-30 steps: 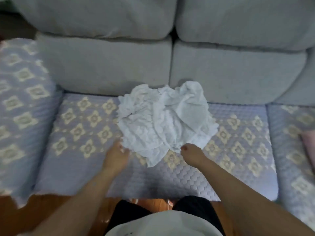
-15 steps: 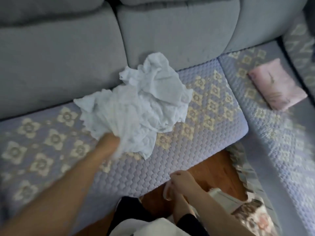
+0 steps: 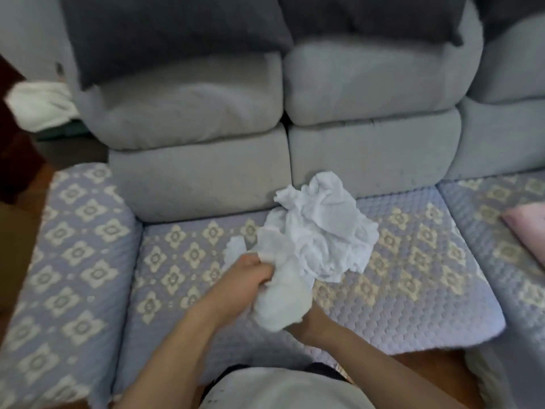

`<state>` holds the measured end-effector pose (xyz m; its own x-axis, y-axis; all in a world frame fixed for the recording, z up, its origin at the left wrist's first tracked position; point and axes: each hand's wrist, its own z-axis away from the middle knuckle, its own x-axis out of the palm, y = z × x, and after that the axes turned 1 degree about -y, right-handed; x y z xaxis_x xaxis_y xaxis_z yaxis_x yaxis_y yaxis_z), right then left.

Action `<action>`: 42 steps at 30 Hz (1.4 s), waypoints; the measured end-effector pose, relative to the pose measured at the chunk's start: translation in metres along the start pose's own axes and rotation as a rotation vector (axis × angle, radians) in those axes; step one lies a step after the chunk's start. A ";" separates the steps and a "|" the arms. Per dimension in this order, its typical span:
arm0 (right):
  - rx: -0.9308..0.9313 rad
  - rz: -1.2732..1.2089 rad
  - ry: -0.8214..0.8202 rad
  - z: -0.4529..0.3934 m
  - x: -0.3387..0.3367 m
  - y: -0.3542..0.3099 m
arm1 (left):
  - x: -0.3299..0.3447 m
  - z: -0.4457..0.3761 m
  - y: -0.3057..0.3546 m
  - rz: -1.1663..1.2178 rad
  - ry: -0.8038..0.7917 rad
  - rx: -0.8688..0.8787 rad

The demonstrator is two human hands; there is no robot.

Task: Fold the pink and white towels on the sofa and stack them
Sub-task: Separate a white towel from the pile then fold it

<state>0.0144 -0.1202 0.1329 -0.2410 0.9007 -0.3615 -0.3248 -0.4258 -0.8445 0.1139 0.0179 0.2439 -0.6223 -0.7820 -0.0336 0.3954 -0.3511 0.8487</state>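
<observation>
Gripping white towel (image 3: pixel 312 240) with left hand (image 3: pixel 247 276) | right hand (image 3: pixel 309 323) rejoined beneath, grip hidden | pink towel (image 3: pixel 528 228) waits folded | unfolding begins

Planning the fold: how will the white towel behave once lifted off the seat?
The white towel lies crumpled, so it's probably floppy and will drape. The left hand bunches it easily, suggesting it's light. Unlikely to slip.

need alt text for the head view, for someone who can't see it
Both hands, left hand and right hand, grip a crumpled white towel on a patterned sofa seat cover. A pink towel lies at the right edge.
</observation>
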 end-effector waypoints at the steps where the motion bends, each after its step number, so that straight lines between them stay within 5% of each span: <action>1: -0.050 0.035 0.081 0.000 -0.012 -0.011 | 0.004 0.006 0.023 0.039 0.060 0.073; 4: -0.068 0.121 0.154 -0.016 -0.067 -0.041 | 0.000 0.018 0.078 0.202 0.255 0.232; 6: -0.026 0.178 0.360 -0.030 -0.121 -0.066 | -0.014 0.023 0.105 0.345 0.402 0.286; 10: -0.210 -0.163 0.746 -0.016 -0.230 -0.165 | -0.037 0.039 0.157 0.431 0.702 0.460; 16: -0.600 -0.539 0.909 0.066 -0.304 -0.302 | -0.002 0.062 0.244 0.320 0.653 0.763; 20: -0.667 -0.356 0.950 0.096 -0.300 -0.307 | 0.005 0.061 0.262 0.376 0.589 0.777; 23: -0.427 -0.094 0.825 0.082 -0.307 -0.268 | 0.000 0.045 0.249 0.537 0.545 0.703; 26: -0.273 0.170 0.686 0.072 -0.308 -0.219 | -0.010 0.030 0.226 0.602 0.661 0.609; 30: -0.143 0.296 0.176 0.057 -0.262 -0.165 | -0.038 0.019 0.188 0.620 0.691 0.554; 32: -0.064 0.373 0.111 0.037 -0.237 -0.152 | -0.052 0.021 0.178 0.620 0.695 0.542; 38: -0.183 0.002 0.502 0.001 -0.207 -0.204 | -0.128 0.038 0.165 0.030 0.896 0.223; 42: -0.305 -0.030 0.006 0.020 -0.189 -0.243 | -0.171 0.052 0.149 -0.183 0.872 0.059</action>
<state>0.1204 -0.1886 0.4149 -0.2296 0.9135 -0.3357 -0.0421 -0.3539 -0.9343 0.2440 0.1260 0.4041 0.0719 -0.8385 -0.5402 0.2904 -0.5005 0.8156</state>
